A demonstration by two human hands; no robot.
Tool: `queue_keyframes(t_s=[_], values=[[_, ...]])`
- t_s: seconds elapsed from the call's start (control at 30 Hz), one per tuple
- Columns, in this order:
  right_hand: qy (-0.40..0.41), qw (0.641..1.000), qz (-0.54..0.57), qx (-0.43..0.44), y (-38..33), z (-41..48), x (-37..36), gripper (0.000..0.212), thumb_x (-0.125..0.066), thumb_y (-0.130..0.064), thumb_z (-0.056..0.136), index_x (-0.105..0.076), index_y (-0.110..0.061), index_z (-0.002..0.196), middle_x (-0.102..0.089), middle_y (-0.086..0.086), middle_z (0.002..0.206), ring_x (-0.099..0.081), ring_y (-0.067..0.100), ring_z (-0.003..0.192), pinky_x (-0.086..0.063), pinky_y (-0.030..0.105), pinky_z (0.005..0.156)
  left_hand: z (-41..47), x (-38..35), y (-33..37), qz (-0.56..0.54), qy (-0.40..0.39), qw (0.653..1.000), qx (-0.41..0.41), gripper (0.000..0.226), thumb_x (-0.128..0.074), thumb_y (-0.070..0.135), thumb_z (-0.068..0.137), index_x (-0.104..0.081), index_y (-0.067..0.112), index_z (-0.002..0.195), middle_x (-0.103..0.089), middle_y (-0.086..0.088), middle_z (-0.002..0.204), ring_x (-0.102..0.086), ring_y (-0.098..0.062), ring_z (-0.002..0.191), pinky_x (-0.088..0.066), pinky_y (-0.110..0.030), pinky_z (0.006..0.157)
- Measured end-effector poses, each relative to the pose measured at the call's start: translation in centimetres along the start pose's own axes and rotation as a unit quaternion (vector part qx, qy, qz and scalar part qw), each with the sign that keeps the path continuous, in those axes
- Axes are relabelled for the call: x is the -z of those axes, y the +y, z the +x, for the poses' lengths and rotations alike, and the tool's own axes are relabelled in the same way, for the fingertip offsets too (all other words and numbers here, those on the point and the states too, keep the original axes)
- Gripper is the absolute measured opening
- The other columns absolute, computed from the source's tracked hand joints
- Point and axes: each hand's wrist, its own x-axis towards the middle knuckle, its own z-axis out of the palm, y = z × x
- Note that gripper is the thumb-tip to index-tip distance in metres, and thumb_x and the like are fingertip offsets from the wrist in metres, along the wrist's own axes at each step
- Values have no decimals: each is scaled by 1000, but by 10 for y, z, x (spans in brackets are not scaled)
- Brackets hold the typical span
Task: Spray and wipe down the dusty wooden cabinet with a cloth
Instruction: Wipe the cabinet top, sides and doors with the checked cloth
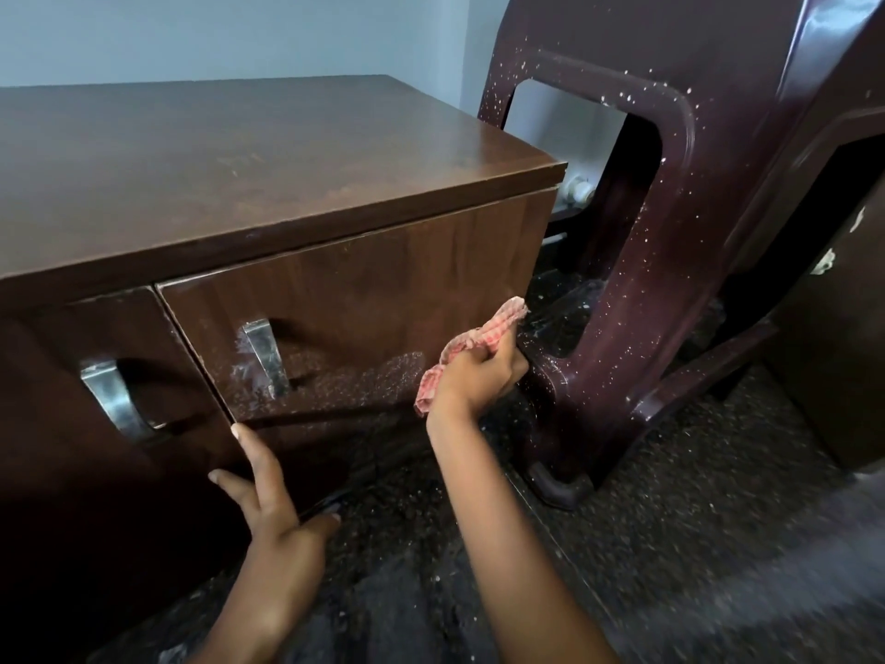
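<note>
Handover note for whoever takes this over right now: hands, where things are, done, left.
Left hand: open, fingers straight against the bottom edge of the right door of the cabinet.
Right hand: grips the red-checked cloth at that door's lower right corner, beside the maroon chair.
Done: the right door looks sprayed, with wet speckle around its handle.
Left: wipe off that speckle. Cannot tell whether the left door and the top are wiped.
Spray bottle is not in view.
</note>
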Motion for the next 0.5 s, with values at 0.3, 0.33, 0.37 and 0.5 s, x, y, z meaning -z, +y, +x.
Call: queue_keyframes(t_s=[0.3, 0.33, 0.37, 0.5], values=[[-81, 984, 11, -160, 55, -13, 19, 36, -50, 3, 85, -70, -17, 109, -55, -4, 77, -58, 16, 65, -52, 31, 72, -3, 0, 5, -56, -4, 998, 14, 98, -45, -10, 89, 16, 50, 138, 40, 7, 147, 12, 4, 114, -11, -37, 115], [-77, 991, 6, -110, 47, -12, 17, 39, -52, 1, 85, -67, -18, 116, -50, -4, 83, -59, 20, 76, -50, 31, 79, -3, -1, 6, -53, -4, 998, 14, 98, -45, -10, 89, 16, 49, 138, 40, 7, 147, 12, 3, 114, -11, -37, 116], [-71, 995, 7, -64, 39, -8, 14, 43, -53, 1, 86, -63, -18, 123, -45, -3, 89, -57, 22, 86, -47, 30, 85, -3, -1, 7, -53, -5, 998, 15, 98, -45, -9, 89, 17, 49, 138, 40, 7, 147, 12, 3, 114, -10, -37, 116], [-9, 998, 17, -54, 28, 19, 6, 47, -47, 1, 90, -55, -17, 132, -44, 7, 105, -52, 32, 107, -41, 33, 98, -2, 1, 4, -64, -11, 998, 17, 100, -46, -10, 89, 16, 52, 137, 40, 10, 146, 14, 4, 117, -12, -40, 117]])
